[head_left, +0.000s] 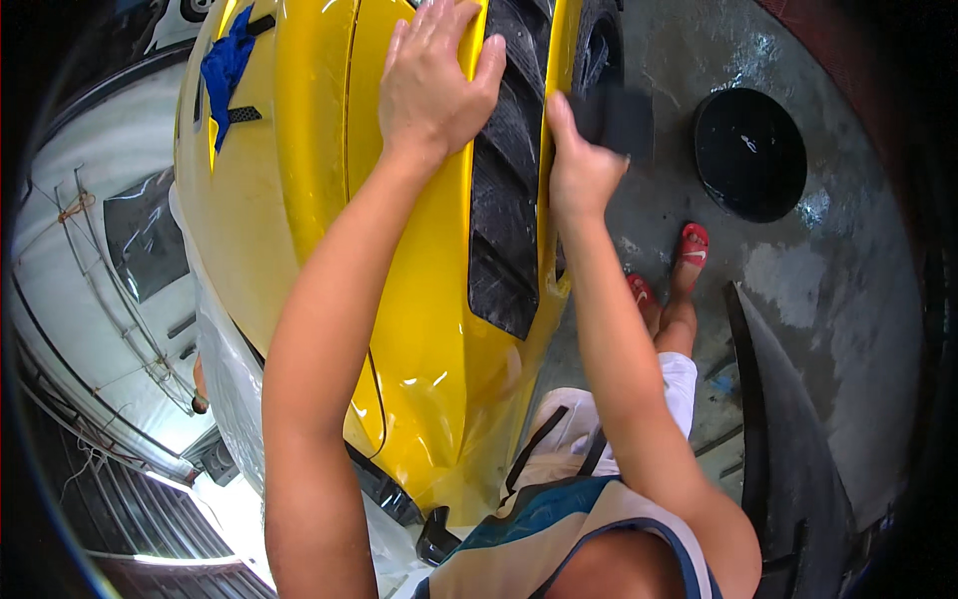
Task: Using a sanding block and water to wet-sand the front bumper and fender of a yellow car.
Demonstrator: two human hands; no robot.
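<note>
A glossy yellow car body (pixel 409 290) stands before me, wet-looking along its lower part. My left hand (pixel 439 95) lies flat on its yellow panel, beside a long black ribbed vent insert (pixel 504 220). To the right of that insert, my right hand (pixel 584 165) is at the narrow yellow edge, its thumb pointing up along it. Against the hand's outer side is a black block-like thing (pixel 621 120), smeared by motion. Its exact kind cannot be made out, and the fingers around it are mostly hidden.
A round black tub (pixel 750 155) stands on the wet grey floor (pixel 788 280). At the lower right lies a curved dark panel (pixel 788 449). A blue cloth (pixel 228 65) hangs on the car's far left. Clear plastic sheeting (pixel 235 389) covers its side; part of another person (pixel 200 391) shows beyond.
</note>
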